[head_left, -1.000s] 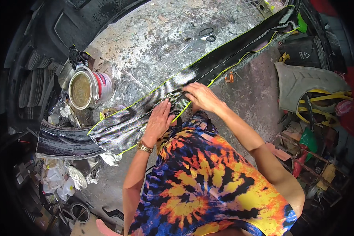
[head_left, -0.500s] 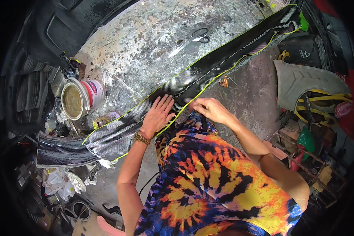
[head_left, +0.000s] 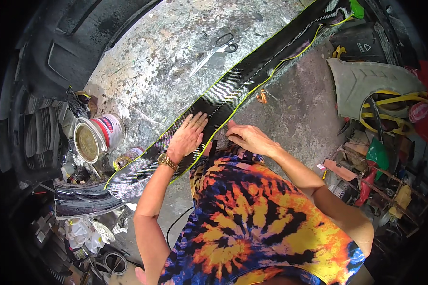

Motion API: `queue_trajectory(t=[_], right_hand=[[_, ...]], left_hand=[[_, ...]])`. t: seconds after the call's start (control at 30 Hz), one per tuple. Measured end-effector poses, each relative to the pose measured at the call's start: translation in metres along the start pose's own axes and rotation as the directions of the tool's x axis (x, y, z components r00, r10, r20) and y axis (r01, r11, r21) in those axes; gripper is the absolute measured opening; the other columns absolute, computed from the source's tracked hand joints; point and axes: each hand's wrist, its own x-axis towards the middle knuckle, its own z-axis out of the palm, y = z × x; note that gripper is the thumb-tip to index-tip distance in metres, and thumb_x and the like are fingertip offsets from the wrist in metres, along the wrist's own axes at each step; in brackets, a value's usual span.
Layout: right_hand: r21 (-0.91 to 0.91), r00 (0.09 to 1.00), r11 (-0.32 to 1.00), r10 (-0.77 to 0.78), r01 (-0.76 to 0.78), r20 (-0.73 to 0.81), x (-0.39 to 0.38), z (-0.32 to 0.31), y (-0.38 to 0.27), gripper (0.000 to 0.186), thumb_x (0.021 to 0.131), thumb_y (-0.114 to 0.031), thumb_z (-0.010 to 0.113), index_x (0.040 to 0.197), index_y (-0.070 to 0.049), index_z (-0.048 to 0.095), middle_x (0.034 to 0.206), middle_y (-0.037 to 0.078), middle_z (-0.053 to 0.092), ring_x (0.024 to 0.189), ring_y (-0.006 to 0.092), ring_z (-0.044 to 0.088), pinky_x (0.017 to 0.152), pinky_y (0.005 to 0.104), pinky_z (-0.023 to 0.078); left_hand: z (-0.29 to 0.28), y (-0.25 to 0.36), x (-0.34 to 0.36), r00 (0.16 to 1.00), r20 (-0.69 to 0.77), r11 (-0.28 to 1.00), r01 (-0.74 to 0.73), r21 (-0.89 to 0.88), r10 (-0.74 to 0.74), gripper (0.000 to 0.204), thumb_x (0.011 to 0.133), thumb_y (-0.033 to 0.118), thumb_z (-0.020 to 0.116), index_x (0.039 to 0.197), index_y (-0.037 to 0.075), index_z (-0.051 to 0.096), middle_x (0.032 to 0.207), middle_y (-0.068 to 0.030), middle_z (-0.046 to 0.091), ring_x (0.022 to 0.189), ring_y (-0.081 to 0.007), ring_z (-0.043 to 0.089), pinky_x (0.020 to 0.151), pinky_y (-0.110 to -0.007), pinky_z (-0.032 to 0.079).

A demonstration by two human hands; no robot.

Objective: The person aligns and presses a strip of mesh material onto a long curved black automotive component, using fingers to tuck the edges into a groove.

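A long strip of black woven carbon-fibre cloth (head_left: 252,73) with yellow-green edging runs diagonally from the far right to the near left, over a long part. My left hand (head_left: 188,135) lies flat on it, fingers stretched together and pointing away from me. At the strip's near edge is my right hand (head_left: 253,138), fingers curled in, its thumb close to the edging. Whatever its fingertips may hold is too small or hidden to tell. Scissors (head_left: 214,54) with black handles lie on the worktop beyond the strip.
The speckled worktop (head_left: 142,71) carries a tin (head_left: 110,130) at the left. A dark curved panel (head_left: 88,198) lies below the strip's near-left end. On the right stand a grey fender (head_left: 352,85) and a cluttered metal rack (head_left: 390,190). A small orange piece (head_left: 262,96) lies by the strip.
The whole view has shifted a little. My left hand remains flat on the cloth. My right hand has come slightly away from the strip's edge, its thumb and fingers now farther apart.
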Motion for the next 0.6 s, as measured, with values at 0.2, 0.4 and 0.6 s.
queue_trajectory(t=[0.2, 0.4, 0.6], right_hand=[[0.020, 0.997, 0.998, 0.065, -0.064, -0.043, -0.009, 0.000, 0.004, 0.020, 0.096, -0.017, 0.062, 0.111, -0.004, 0.065, 0.106, 0.015, 0.070, 0.096, 0.0358, 0.068, 0.083, 0.0436, 0.054], [0.026, 0.990, 0.994, 0.107, -0.105, -0.090, -0.018, 0.007, 0.010, 0.019, 0.096, -0.018, 0.062, 0.110, -0.006, 0.066, 0.106, 0.017, 0.069, 0.099, 0.0357, 0.067, 0.084, 0.0437, 0.054], [-0.188, 0.984, 0.979, 0.049, -0.081, -0.173, -0.009, 0.013, 0.012, 0.029, 0.092, -0.016, 0.065, 0.120, -0.008, 0.063, 0.126, 0.011, 0.062, 0.120, 0.0308, 0.057, 0.101, 0.0437, 0.045]], left_hand=[[-0.002, -0.011, 0.017, 0.997, 0.051, 0.996, -0.060, 0.073, 0.057, 0.056, 0.100, 0.026, 0.040, 0.151, 0.004, 0.041, 0.162, -0.0070, 0.032, 0.152, -0.0218, 0.021, 0.126, -0.040, 0.012], [-0.003, -0.012, 0.016, 0.997, 0.057, 0.996, -0.061, 0.069, 0.058, 0.057, 0.098, 0.024, 0.043, 0.151, 0.002, 0.041, 0.162, -0.0066, 0.031, 0.152, -0.0212, 0.021, 0.126, -0.040, 0.013], [-0.004, -0.013, 0.008, 0.996, 0.051, 0.992, -0.082, 0.097, 0.077, 0.057, 0.097, 0.023, 0.045, 0.150, 0.002, 0.041, 0.163, -0.0078, 0.030, 0.152, -0.0219, 0.022, 0.126, -0.040, 0.013]])
